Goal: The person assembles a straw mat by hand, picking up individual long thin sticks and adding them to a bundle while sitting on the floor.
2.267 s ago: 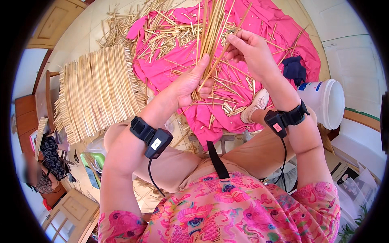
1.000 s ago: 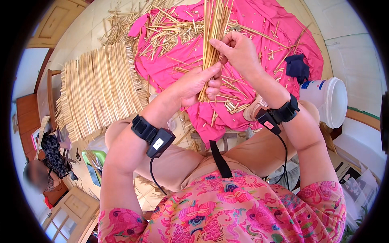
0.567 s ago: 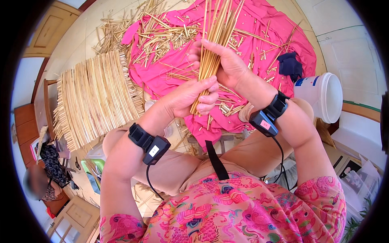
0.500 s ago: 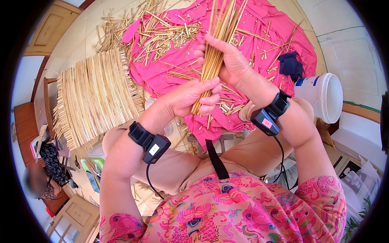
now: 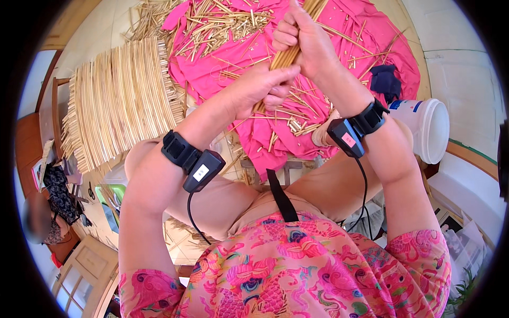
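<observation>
A bundle of straw-coloured stalks (image 5: pixel 287 58) slants up and away in front of me, its upper end cut off by the picture's edge. My left hand (image 5: pixel 268 89) is closed round its lower end, thumb laid along the stalks. Higher up, my right hand (image 5: pixel 307 40) grips the same bundle with curled fingers. Beneath both hands spreads a bright pink cloth (image 5: pixel 212 85), strewn with short cut pieces and loose stalks (image 5: pixel 228 26). Each wrist carries a black strapped device with a cable.
To the left lies a mat of stalks laid side by side (image 5: pixel 119 100). A white bucket (image 5: pixel 432 130) rests on its side at right, near a dark blue cloth (image 5: pixel 385 82). A green container (image 5: pixel 114 199) stands at left. Another person (image 5: pixel 45 217) is at the far left.
Both hands have moved up and away from my body with the bundle, keeping hold of it. The view has shifted slightly.
</observation>
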### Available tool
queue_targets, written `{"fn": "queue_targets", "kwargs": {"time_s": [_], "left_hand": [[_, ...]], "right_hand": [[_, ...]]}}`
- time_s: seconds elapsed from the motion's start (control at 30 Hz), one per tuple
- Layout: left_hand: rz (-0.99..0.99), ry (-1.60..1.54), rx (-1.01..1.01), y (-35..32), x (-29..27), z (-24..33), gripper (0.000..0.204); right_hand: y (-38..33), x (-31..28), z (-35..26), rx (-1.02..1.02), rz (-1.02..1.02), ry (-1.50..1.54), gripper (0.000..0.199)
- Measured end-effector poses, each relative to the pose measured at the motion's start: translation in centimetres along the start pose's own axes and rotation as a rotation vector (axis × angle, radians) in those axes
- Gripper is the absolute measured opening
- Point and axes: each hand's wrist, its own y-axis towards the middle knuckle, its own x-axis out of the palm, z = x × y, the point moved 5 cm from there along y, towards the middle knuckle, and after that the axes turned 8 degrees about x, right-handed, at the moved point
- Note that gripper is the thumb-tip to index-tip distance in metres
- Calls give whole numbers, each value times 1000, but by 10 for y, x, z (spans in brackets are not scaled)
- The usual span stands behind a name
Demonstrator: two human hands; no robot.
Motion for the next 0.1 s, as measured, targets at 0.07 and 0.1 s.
{"fn": "queue_targets", "kwargs": {"time_s": [0.07,0.1], "left_hand": [[115,46,34,-1,-3,6,38],[144,57,34,-3,-6,12,39]], "right_hand": [[1,7,1,-16,160,-94,37],[-3,6,-3,2,125,-161,40]]}}
